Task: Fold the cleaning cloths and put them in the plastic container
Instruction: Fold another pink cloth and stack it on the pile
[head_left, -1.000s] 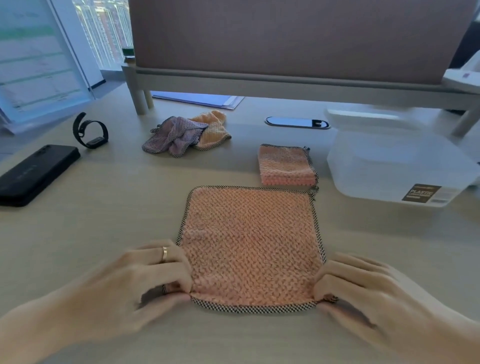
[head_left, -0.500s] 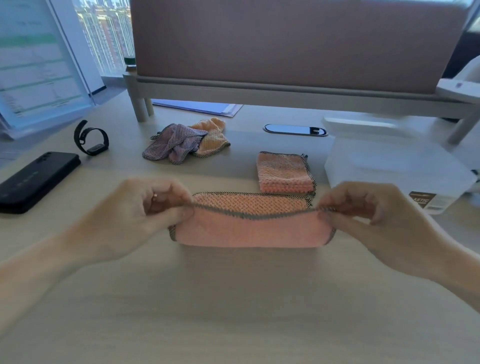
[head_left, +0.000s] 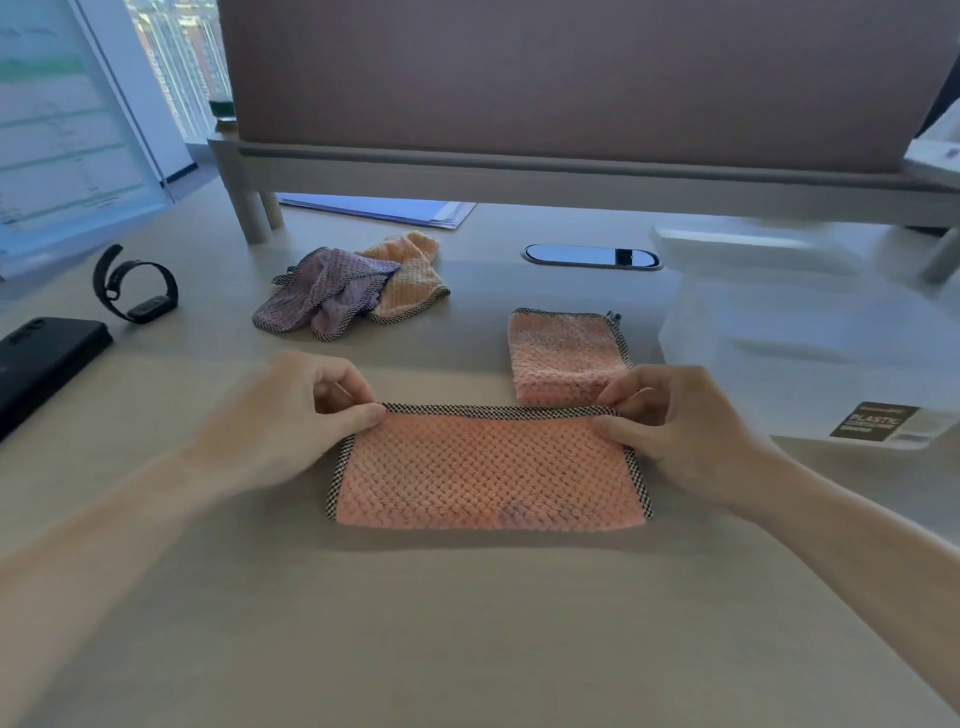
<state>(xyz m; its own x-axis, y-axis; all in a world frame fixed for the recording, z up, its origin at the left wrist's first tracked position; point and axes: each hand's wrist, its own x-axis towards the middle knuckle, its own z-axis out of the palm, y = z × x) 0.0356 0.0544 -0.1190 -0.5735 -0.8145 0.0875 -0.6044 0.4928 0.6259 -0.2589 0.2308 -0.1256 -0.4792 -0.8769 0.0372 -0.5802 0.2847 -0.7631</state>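
A pink cleaning cloth with a black-and-white checked hem lies folded in half on the desk in front of me. My left hand pinches its far left corner and my right hand pinches its far right corner. Just behind it rests a smaller folded pink cloth. A crumpled purple cloth and an orange cloth are heaped together farther back on the left. The clear plastic container stands at the right, open, with a brown label on its front.
A black phone and a black smartwatch lie at the left. A monitor riser spans the back, with papers under it. A cable grommet sits mid-desk. The container's lid rests behind the container.
Both hands lifted the near edge of the flat pink cloth and carried it away from me onto the far edge. The cloth now lies folded in half.
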